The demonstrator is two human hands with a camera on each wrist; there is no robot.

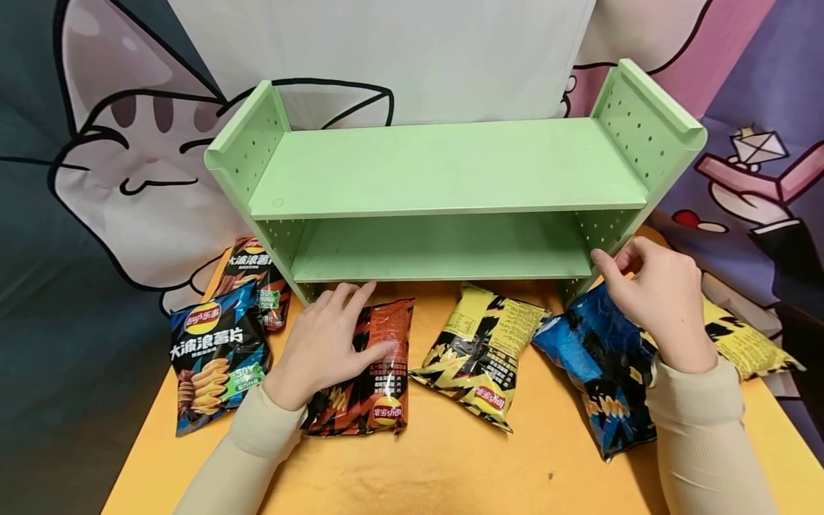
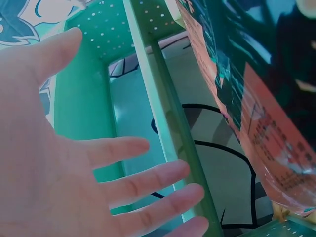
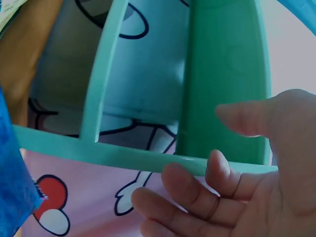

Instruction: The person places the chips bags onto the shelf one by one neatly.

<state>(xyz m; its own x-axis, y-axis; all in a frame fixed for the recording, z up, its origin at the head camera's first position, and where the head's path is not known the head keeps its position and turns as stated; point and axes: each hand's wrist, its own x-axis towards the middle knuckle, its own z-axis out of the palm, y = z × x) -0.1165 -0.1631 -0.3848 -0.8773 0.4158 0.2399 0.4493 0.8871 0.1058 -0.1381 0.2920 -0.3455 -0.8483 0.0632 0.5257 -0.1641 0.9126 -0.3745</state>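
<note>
A light green two-tier shelf (image 1: 444,172) with perforated side panels stands on the table. My left hand (image 1: 331,343), fingers spread and thumb out, is over a red chip bag (image 1: 386,386) in front of the shelf's lower left. In the left wrist view, the same hand (image 2: 113,173) has nothing in its fingers. My right hand (image 1: 656,293) is by the shelf's lower right side panel, above a blue chip bag (image 1: 608,372). Loosely bent fingers (image 3: 182,190) overlap the panel's edge in the right wrist view, with the thumb apart from them.
A yellow chip bag (image 1: 486,350) lies between the red and blue ones. At left, another blue bag (image 1: 219,357) leans before a dark red bag (image 1: 257,275). A second yellow bag (image 1: 747,340) lies at the far right. A printed cartoon cloth (image 1: 148,186) hangs behind the yellow-orange table (image 1: 463,472).
</note>
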